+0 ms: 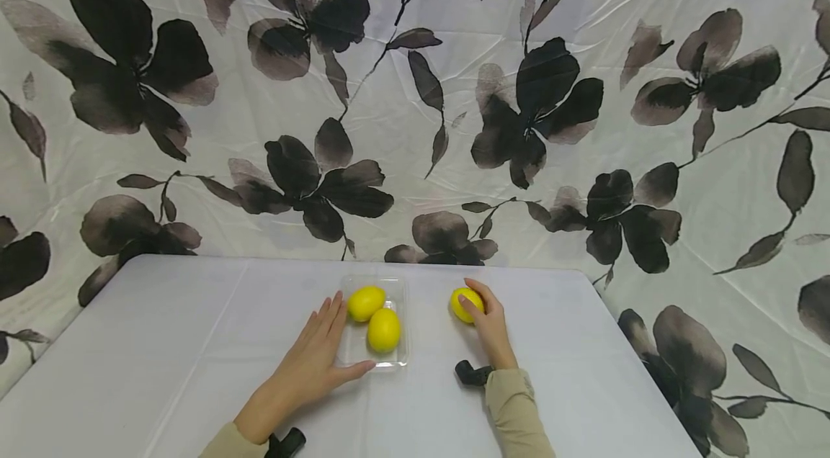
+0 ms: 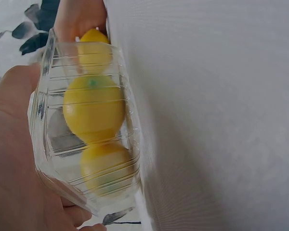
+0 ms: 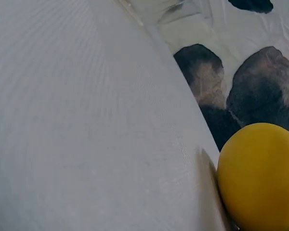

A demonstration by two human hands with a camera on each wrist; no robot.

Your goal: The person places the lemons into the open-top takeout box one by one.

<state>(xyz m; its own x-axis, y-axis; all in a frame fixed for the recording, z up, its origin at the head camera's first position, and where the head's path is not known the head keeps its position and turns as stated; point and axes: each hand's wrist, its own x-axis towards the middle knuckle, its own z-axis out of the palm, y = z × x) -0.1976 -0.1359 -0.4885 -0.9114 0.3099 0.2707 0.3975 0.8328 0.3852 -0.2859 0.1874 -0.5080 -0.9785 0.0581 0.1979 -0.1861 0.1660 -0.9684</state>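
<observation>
A clear plastic tray sits on the white table with two yellow lemons inside. One lemon lies toward the back left of the tray, the other lemon nearer the front. Along the tray's left side and front corner rests my left hand, its fingers straight and thumb stretched out. To the right of the tray, my right hand grips a third lemon at the table surface. That lemon fills the lower right corner of the right wrist view, where the fingers are mostly hidden.
White cloth covers the table, whose back edge meets a floral curtain. Black camera mounts show at both wrists, one by the right sleeve and another by the left. Bare tabletop lies between the tray and the right hand.
</observation>
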